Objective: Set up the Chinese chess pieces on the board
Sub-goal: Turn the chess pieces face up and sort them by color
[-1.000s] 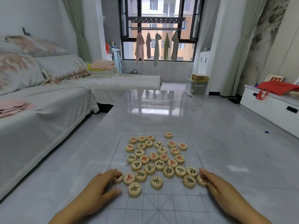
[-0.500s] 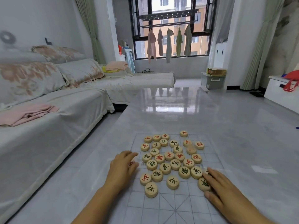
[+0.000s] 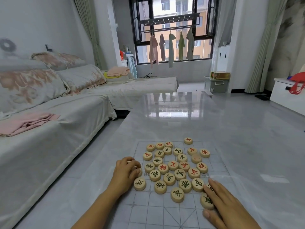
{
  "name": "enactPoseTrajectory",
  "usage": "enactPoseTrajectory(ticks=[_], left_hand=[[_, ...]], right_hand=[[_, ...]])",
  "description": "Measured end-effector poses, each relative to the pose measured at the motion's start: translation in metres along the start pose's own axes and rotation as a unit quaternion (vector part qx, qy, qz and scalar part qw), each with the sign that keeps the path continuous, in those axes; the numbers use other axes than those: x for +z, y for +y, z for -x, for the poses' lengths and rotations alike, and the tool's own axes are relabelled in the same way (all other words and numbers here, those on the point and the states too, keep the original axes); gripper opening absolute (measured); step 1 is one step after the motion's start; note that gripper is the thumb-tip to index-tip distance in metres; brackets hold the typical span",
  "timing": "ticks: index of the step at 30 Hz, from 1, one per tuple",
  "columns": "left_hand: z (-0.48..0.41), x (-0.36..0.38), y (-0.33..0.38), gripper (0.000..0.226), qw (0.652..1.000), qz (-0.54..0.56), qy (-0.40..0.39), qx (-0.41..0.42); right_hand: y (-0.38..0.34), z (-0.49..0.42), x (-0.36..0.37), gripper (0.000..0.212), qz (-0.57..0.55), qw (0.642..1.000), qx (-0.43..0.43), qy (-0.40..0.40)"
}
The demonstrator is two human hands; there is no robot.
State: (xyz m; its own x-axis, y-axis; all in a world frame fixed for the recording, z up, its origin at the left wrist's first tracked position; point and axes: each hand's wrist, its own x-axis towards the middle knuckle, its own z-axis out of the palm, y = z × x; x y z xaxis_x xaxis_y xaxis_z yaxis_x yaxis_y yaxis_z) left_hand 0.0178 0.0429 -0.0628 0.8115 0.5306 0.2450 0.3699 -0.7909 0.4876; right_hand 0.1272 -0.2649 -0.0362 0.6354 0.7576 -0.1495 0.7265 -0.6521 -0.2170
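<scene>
Head view: sorting is barely begun; one piece [image 3: 139, 171] is grasped under left fingers [image 3: 134, 164], another piece [image 3: 207, 201] is covered by flat right fingers [image 3: 212, 187]; placement on the board [image 3: 148, 210] is judged next.

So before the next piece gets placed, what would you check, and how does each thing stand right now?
1. Round wooden chess pieces sorted to starting points: not ok, they sit bunched mid-board, red and black mixed.
2. All faces readable: not ok, one blank-topped piece shows no character.
3. Near rows of the clear gridded board free: ok.
4. Left hand has a piece: ok, its fingers curl over one at the cluster's left edge; character hidden.
5. Right hand has a piece: ok, it rests flat on a black-lettered piece.
6. Board lies flat on the glossy grey table: ok.
</scene>
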Motion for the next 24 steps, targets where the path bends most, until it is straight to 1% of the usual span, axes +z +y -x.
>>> enactPoseTrajectory(ticks=[1,2,3,4,5,6,7,8,9,10,11,12,13,15,16,17,20,22,24], left_hand=[[-0.006,0.000,0.001,0.030,1.000,-0.023,0.012,-0.006],[-0.011,-0.001,0.004,0.026,0.998,-0.049,0.029,-0.019],[-0.014,0.000,0.009,0.026,0.996,-0.069,0.054,-0.023],[-0.016,0.000,0.016,0.027,0.995,-0.067,0.078,-0.014],[-0.017,0.002,0.023,0.029,0.995,-0.050,0.085,0.012],[-0.015,0.005,0.031,0.035,0.997,-0.023,0.056,0.041],[-0.010,0.008,0.040,0.049,0.998,-0.013,-0.006,0.068],[-0.003,0.012,0.046,0.068,0.992,-0.028,-0.074,0.095],[0.005,0.016,0.049,0.087,0.985,-0.051,-0.126,0.110],[0.013,0.018,0.049,0.099,0.979,-0.065,-0.157,0.112],[0.020,0.018,0.049,0.104,0.976,-0.073,-0.173,0.111],[0.027,0.017,0.049,0.104,0.973,-0.081,-0.187,0.108],[0.035,0.015,0.051,0.097,0.970,-0.089,-0.200,0.109],[0.048,0.013,0.059,0.074,0.965,-0.106,-0.216,0.104],[0.056,0.014,0.064,0.066,0.965,-0.104,-0.217,0.104],[0.063,0.014,0.070,0.063,0.965,-0.096,-0.220,0.107],[0.070,0.016,0.083,0.062,0.970,-0.067,-0.207,0.107],[0.059,0.018,0.080,0.065,0.982,-0.059,-0.168,0.070],[0.043,0.017,0.075,0.070,0.986,-0.067,-0.152,0.020]], right_hand=[[-0.001,0.001,0.000,0.102,-0.003,1.000,-0.001,0.010],[-0.001,-0.004,0.002,0.110,-0.003,0.999,-0.009,0.044],[0.000,-0.007,0.007,0.119,-0.017,0.998,-0.010,0.062],[-0.001,-0.005,0.006,0.126,-0.031,0.999,0.000,0.045],[0.000,-0.005,0.004,0.129,-0.035,0.999,0.001,0.031],[0.001,-0.007,0.005,0.132,-0.024,0.999,0.001,0.021],[0.001,-0.008,0.005,0.134,-0.017,1.000,0.004,0.021],[0.000,-0.007,0.005,0.135,-0.013,1.000,0.005,0.020],[-0.002,-0.005,0.004,0.135,-0.016,1.000,0.003,0.020],[-0.003,-0.004,0.004,0.135,-0.017,1.000,0.003,0.018],[-0.003,-0.003,0.003,0.134,-0.013,1.000,-0.002,0.012],[-0.004,-0.002,0.002,0.132,-0.011,1.000,-0.009,0.010],[-0.004,-0.001,0.003,0.130,-0.011,1.000,-0.013,0.010],[-0.004,0.000,0.004,0.124,-0.013,1.000,-0.019,0.011],[-0.004,0.001,0.004,0.123,-0.013,1.000,-0.022,0.010],[-0.005,0.002,0.004,0.123,-0.016,1.000,-0.024,0.006],[-0.006,0.003,0.003,0.124,-0.021,0.999,-0.034,-0.003],[-0.006,0.004,0.001,0.128,-0.029,0.999,-0.029,-0.006],[-0.006,0.004,-0.002,0.132,-0.031,0.999,-0.022,-0.014]])
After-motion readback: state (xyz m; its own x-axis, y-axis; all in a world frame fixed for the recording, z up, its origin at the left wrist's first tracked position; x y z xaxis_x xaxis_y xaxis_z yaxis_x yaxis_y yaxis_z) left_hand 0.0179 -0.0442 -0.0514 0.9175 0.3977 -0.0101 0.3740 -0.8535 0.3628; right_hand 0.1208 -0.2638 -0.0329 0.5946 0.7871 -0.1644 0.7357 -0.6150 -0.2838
